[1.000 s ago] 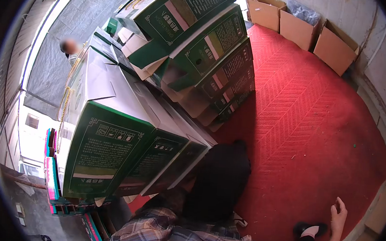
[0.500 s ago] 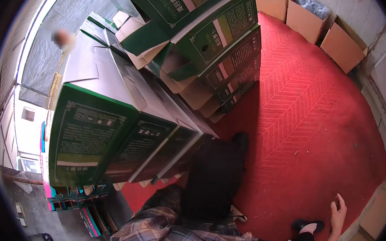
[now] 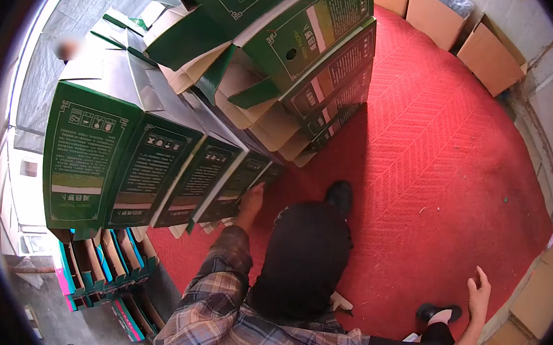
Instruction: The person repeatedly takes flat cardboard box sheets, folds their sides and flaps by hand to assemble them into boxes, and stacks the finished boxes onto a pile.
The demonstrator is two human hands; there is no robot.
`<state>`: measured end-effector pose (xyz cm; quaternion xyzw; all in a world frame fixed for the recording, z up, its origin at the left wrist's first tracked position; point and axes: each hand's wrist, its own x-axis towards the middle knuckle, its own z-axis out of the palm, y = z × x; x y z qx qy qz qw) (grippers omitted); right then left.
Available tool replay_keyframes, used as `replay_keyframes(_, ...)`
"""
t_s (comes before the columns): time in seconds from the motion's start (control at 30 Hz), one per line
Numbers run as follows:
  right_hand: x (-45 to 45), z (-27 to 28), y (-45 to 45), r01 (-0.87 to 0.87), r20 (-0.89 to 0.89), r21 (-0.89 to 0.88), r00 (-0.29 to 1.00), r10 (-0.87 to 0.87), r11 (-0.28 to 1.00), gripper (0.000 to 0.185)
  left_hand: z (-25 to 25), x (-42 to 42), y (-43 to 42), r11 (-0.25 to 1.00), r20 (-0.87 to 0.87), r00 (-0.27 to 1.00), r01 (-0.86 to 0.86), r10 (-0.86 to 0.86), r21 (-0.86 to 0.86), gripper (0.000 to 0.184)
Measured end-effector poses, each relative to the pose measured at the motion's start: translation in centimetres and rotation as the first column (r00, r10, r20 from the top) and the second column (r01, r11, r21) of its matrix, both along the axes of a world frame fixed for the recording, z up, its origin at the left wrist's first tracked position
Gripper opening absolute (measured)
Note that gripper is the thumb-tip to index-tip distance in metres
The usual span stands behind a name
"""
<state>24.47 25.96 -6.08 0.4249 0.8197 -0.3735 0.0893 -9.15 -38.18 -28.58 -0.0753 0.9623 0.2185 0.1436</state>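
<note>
Head view: a red herringbone mat (image 3: 431, 158) fills the right half, and left of the wearer's legs stands a row of green-and-white green-radish cartons (image 3: 155, 164), at least four, the right end too crowded to count surely. Their printed end panels face the wearer, each taller than wide, its long axis roughly upright in the picture and leaning slightly; the white upper sides run away toward the upper left. Just beyond is a stack of matching cartons (image 3: 297, 58), at least three, with some flaps hanging loose toward the row. Three brown cardboard boxes (image 3: 436, 20) line the far wall, the middle one topped by one grey plastic bag (image 3: 452, 1). At lower left sit pink-and-teal-edged open cartons (image 3: 108, 268), overlapping too much to count. Of two hands, the left hand (image 3: 252, 201) is at the row's right end, its fingers partly hidden, so whether it grips a carton I cannot tell; the right hand (image 3: 479, 294) is released, fingers loosely spread, well apart from the cartons. Two black shoes (image 3: 340, 199) show
</note>
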Motion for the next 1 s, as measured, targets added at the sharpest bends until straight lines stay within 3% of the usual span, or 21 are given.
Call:
replay_keyframes(0.1, -0.2, 0.1, -0.3, 0.006, 0.003, 0.014, 1.0, -0.006, 1.0, 0.049, -0.3, -1.8, -1.5, 0.995, -0.12, 0.993, 0.009, 0.002, 0.096, 0.03)
replay_keyframes(0.17, -0.2, 0.0, -0.3, 0.014, 0.004, 0.021, 1.0, -0.014, 1.0, 0.049, 0.0, -3.0, -2.0, 0.997, 0.025, 0.998, -0.061, 0.062, -0.048, 0.03)
replay_keyframes(0.2, 0.0, -0.2, -0.2, 0.007, 0.007, 0.035, 1.0, -0.007, 0.999, 0.048, -2.2, -3.5, -3.8, 1.0, -0.109, 0.994, 0.017, -0.02, -0.026, 0.03)
replay_keyframes(0.23, 0.1, -0.4, -0.1, -0.001, 0.007, 0.048, 1.0, 0.0, 0.999, 0.048, -1.7, -3.8, -3.9, 0.999, -0.106, 0.994, 0.024, -0.026, -0.023, 0.03)
replay_keyframes(0.3, 0.3, -0.8, -0.2, 0.007, -0.001, 0.056, 1.0, -0.007, 0.998, 0.048, -0.7, -4.9, -3.7, 0.982, 0.119, 0.978, -0.179, 0.171, 0.058, 0.031)
replay_keyframes(0.33, 0.3, -0.8, -0.1, 0.009, -0.009, 0.059, 1.0, -0.008, 0.998, 0.048, -2.3, -5.3, -5.4, 0.983, 0.119, 0.98, -0.169, 0.161, 0.064, 0.031)
replay_keyframes(0.4, -0.1, -0.2, -0.5, 0.018, 0.018, 0.051, 1.0, -0.019, 0.999, 0.048, -6.8, -5.7, -9.5, 0.93, -0.262, 0.947, 0.254, -0.185, 0.264, 0.032)
replay_keyframes(0.43, -0.4, 0.0, -0.6, 0.02, 0.041, 0.039, 0.999, -0.022, 0.999, 0.048, -5.1, -5.8, -7.9, 0.926, -0.264, 0.945, 0.265, -0.194, 0.269, 0.032)
replay_keyframes(0.5, -0.7, 0.4, -0.8, 0.013, 0.039, 0.063, 0.999, -0.015, 0.998, 0.049, -1.6, -6.4, -4.7, 0.985, 0.078, 0.997, 0.038, -0.025, -0.169, 0.034)
replay_keyframes(0.6, 0.8, -0.4, -0.2, 0.022, -0.01, 0.078, 1.0, -0.022, 0.997, 0.049, -1.9, -7.4, -5.5, 0.993, 0.115, 0.993, -0.016, 0.029, -0.116, 0.035)
replay_keyframes(0.67, 1.6, -1.1, 0.1, 0.043, -0.066, 0.064, 0.997, -0.038, 0.997, 0.049, -2.9, -7.6, -6.4, 0.989, 0.028, 0.998, 0.058, -0.054, -0.14, 0.035)
replay_keyframes(0.73, 1.8, -0.8, 0.3, 0.051, 0.035, 0.114, 0.998, -0.055, 0.992, 0.05, -4.8, -8.3, -8.2, 0.979, -0.047, 0.992, 0.11, -0.119, -0.171, 0.035)
replay_keyframes(0.8, 1.9, -0.5, 0.2, 0.026, 0.041, 0.097, 0.999, -0.03, 0.995, 0.05, -6.7, -9.2, -10.3, 0.845, 0.025, 0.933, 0.337, -0.359, -0.415, 0.038)
replay_keyframes(0.83, 2.1, -0.6, 0.4, -0.001, 0.036, 0.084, 0.999, -0.002, 0.996, 0.05, -5.9, -8.8, -9.1, 0.851, 0.014, 0.938, 0.322, -0.347, -0.416, 0.038)
replay_keyframes(0.9, 4.2, -2.1, 0.6, -0.1, -0.057, 0.166, 0.992, 0.111, 0.981, 0.049, -3.7, -7.3, -6.4, 0.99, 0.081, 0.996, -0.018, 0.03, -0.14, 0.04)
replay_keyframes(0.93, 5.6, -3.0, 1.6, -0.079, -0.067, 0.082, 0.994, 0.084, 0.994, 0.049, -2.8, -7.0, -5.8, 0.987, 0.041, 0.994, -0.094, 0.1, -0.133, 0.04)
replay_keyframes(0.97, 8.4, -5.5, 3.4, -0.077, -0.012, 0.138, 0.997, 0.079, 0.987, 0.051, -2.2, -6.8, -4.6, 0.957, 0.097, 0.973, -0.185, 0.211, -0.225, 0.041)
replay_keyframes(1.0, 7.7, -3.8, 2.8, -0.068, 0.066, 0.113, 0.996, 0.061, 0.991, 0.05, -1.9, -6.8, -3.3, 0.919, 0.161, 0.939, -0.243, 0.303, -0.309, 0.042)
